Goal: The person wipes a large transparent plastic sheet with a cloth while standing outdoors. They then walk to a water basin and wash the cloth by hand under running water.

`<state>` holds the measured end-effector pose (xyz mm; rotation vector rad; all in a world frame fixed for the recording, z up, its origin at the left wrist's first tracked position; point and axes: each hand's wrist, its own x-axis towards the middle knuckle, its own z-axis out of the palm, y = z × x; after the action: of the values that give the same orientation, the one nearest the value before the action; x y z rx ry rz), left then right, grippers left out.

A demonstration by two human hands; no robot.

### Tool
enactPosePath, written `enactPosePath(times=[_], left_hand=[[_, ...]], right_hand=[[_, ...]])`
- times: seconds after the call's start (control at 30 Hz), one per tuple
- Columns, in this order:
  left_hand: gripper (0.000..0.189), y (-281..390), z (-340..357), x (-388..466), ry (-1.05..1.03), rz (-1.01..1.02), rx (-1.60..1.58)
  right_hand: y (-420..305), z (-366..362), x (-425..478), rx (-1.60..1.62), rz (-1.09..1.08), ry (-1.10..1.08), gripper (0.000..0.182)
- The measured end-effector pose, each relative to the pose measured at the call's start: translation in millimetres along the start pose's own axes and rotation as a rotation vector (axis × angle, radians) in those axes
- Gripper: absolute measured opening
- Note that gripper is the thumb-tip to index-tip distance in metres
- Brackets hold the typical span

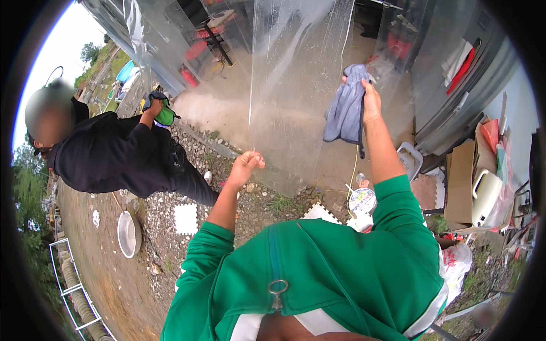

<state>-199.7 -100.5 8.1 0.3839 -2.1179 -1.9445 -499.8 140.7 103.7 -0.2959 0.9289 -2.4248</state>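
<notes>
My left hand [246, 169] pinches the edge of a clear plastic strip curtain [294, 106] hanging across a doorway. Held out higher and to the right, my right hand [372, 102] grips a grey folded cloth [346, 108] with dark edging. Its folds run lengthwise, and whether it is a pair of gloves I cannot tell. The cloth is in front of the doorway, to the right of the strip. Part of the right fingers is hidden behind it.
At left a person in black [123, 153] holds a green and dark cloth [164, 111]. A metal basin [129, 234] and a white foam tile [186, 218] are on the gravel. A white round tub [362, 200] stands below my right arm, near a cardboard box [460, 187]. Inside is a red stool [196, 50].
</notes>
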Motion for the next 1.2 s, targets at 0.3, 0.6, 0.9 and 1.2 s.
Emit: enactPosePath(times=[0.3, 0.6, 0.9, 1.2], left_hand=[[0.011, 2.2, 7.7, 10.4, 0.031, -0.087, 0.049], [0.013, -17.4, 0.7, 7.5, 0.062, -0.081, -0.161], [0.011, 5.1, -12.0, -11.7, -0.055, -0.051, -0.088], [0.013, 9.9, -26.5, -29.5, -0.072, 0.05, -0.133]], right_hand=[[-40.3, 83.0, 9.7, -0.582, -0.043, -0.322, 0.044], [88.6, 44.0, -82.7, -1.284, -0.057, -0.126, 0.029], [139.6, 8.6, -107.8, -1.161, -0.107, 0.124, 0.03], [-23.8, 80.5, -62.9, -0.082, -0.076, 0.158, 0.019]])
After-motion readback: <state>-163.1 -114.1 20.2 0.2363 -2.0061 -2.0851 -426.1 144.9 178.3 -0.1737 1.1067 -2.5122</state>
